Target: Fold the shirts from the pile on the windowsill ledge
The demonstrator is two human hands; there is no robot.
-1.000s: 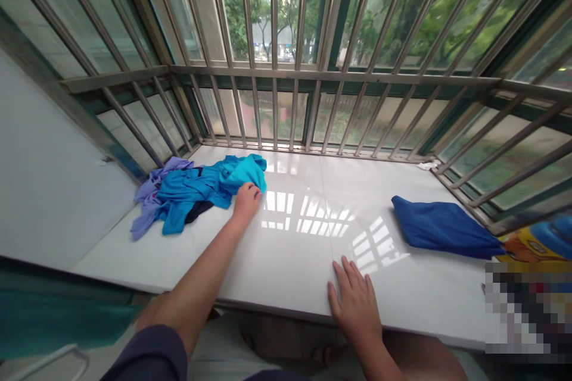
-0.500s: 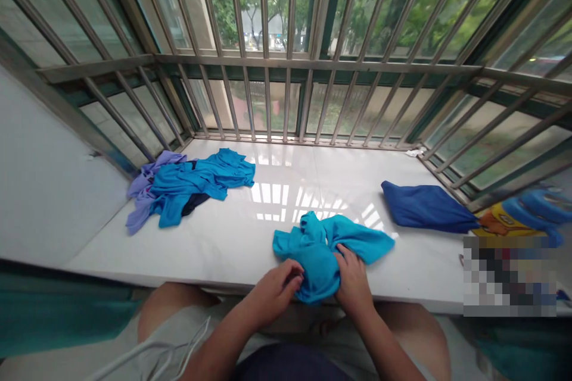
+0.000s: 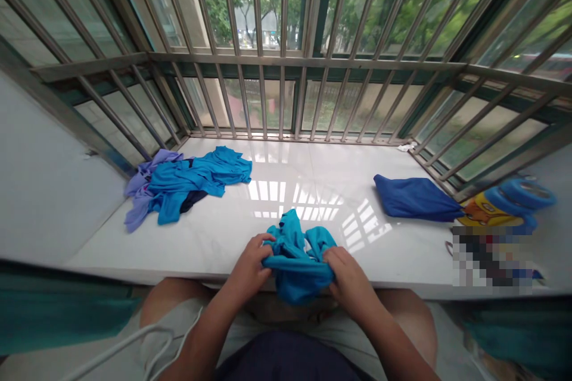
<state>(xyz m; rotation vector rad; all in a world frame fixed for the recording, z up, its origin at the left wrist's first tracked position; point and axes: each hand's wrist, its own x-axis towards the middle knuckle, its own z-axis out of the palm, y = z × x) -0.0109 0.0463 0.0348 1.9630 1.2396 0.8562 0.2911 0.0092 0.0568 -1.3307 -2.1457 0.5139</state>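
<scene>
A crumpled turquoise garment is stretched between my two hands at the near edge of the white sill. My left hand grips its left side, fingers curled over the cloth. On the other side, my right hand pinches the fabric's right end. Part of the cloth hangs below the ledge's edge, and the rest is bunched up on the sill behind. Its exact kind cannot be made out.
At the left lies a heap of clothes, with a blue garment over a lilac one. A folded dark blue cloth rests at the right, beside a yellow and blue container. Metal bars line the window behind the sill.
My hands have moved apart and now grip the turquoise garment at both sides. Its right end has been drawn in from the sill. The view has shifted slightly.
</scene>
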